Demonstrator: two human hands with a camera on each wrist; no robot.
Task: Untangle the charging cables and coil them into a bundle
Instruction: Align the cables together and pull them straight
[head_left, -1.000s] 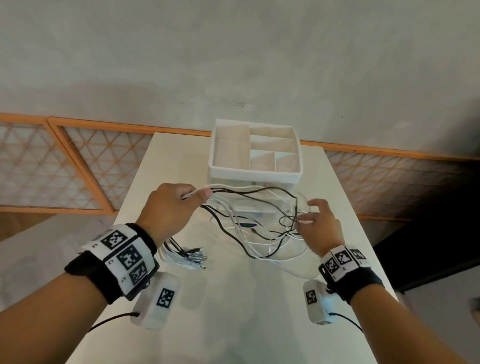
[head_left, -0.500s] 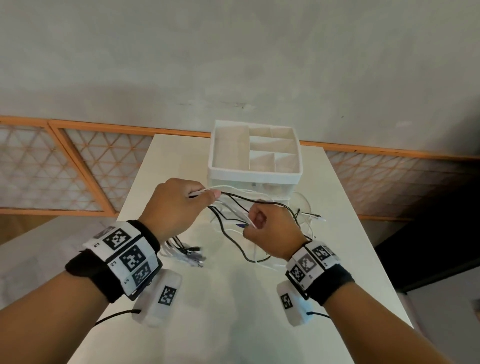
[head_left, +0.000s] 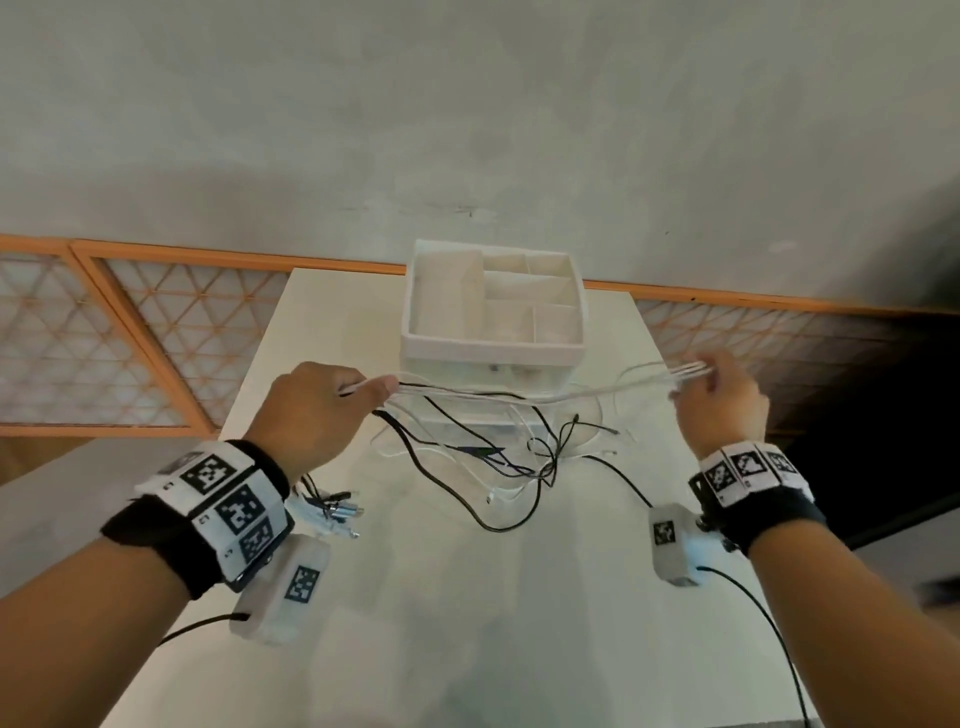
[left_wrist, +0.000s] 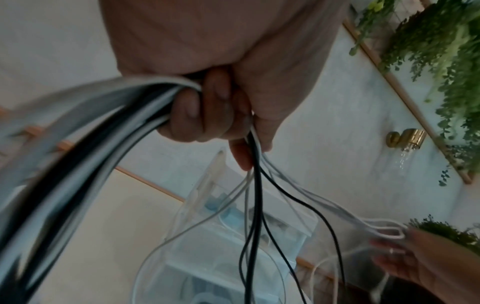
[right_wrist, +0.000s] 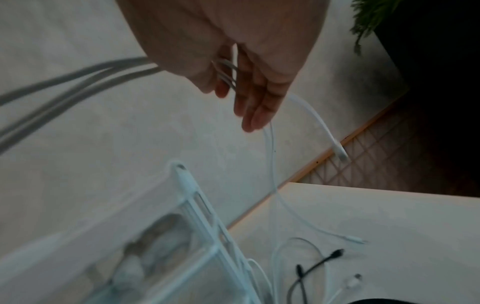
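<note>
The table (head_left: 467, 623) carries the white organizer box (head_left: 493, 343) at its far end, and in front of it the loose tangle of black cables (head_left: 519, 467) and white cables (head_left: 519, 397) sprawls across the top. The right hand (head_left: 722, 410) has swung out wide to the right since half a second ago, when it sat close beside the left — it now draws a few white strands taut between the two hands, looped through its thumb and fingers, the other fingers relaxed. That pull, I judge, is separating the white cables from the black ones, which sag onto the table. The left hand (head_left: 317, 410) stays where it was, fist closed around a mixed bunch of cables. Connector ends (head_left: 332, 514) hang below the left wrist — unchanged from the earlier frame. Coiling has not begun.
</note>
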